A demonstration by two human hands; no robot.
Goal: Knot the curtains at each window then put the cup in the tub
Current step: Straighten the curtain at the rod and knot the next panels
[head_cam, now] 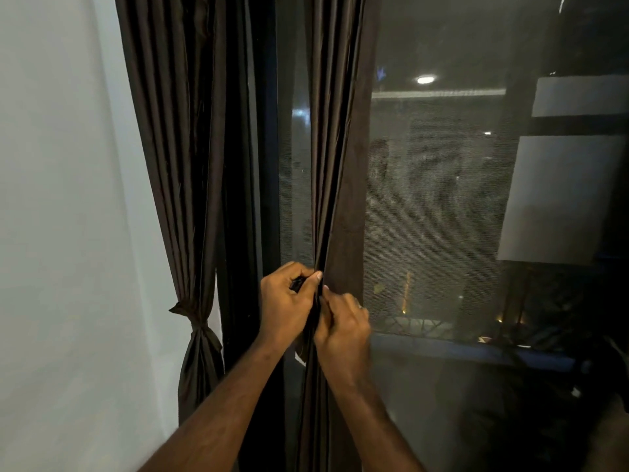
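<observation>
A dark brown curtain point(335, 158) hangs gathered in front of the window's middle. My left hand point(287, 301) grips its bunched folds from the left, thumb on top. My right hand point(343, 323) grips the same bundle just below and to the right, fingers curled into the cloth. A second brown curtain point(183, 148) hangs at the left by the wall, tied into a knot point(197, 323) low down. No cup or tub is in view.
A white wall point(61, 233) fills the left side. The window point(432, 206) has a mesh screen with night lights and a building beyond it. A dark frame post point(269, 165) stands between the two curtains. A sill point(476, 352) runs along the lower right.
</observation>
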